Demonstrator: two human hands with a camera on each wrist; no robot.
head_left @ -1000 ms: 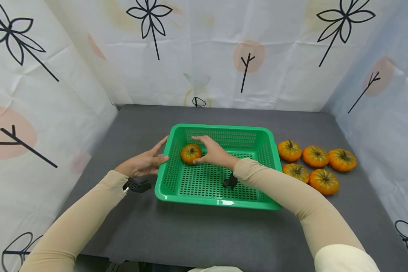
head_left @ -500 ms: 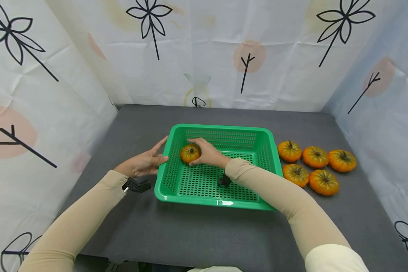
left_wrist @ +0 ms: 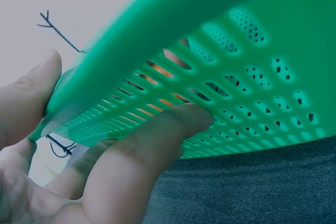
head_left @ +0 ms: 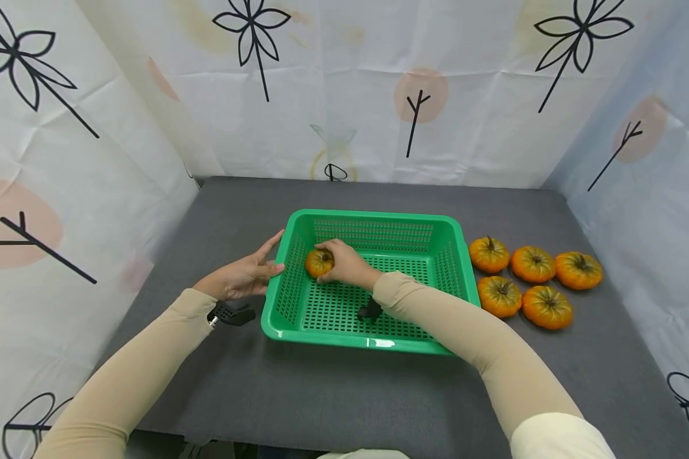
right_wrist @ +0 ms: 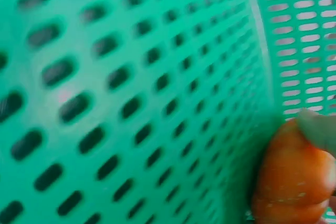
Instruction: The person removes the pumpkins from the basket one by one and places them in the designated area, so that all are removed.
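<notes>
Inside the left end of a green perforated plastic basket (head_left: 373, 345), a small ribbed orange pumpkin (head_left: 318, 262) sits against the end wall. My right hand (head_left: 350, 264) reaches in from the right and grips it, thumb on the near side and fingers on the far side. In the right wrist view the pumpkin (right_wrist: 291, 182) shows large at the lower right, with part of a finger on its top. My left hand (head_left: 247, 275) rests against the outside of the basket's left end, fingers spread. The left wrist view shows its fingers (left_wrist: 142, 156) touching the slotted wall (left_wrist: 236, 85).
Several more small pumpkins (head_left: 533, 264) stand in two rows on the grey table (head_left: 333, 389), just right of the basket. A black wrist-worn device (head_left: 370, 310) hangs over the basket floor below the right wrist. Patterned white cloth (head_left: 367, 57) encloses the back and sides.
My right hand has moved a little left and its fingers have closed in around the pumpkin, which has shifted slightly left. The left hand and the basket stay where they were.
</notes>
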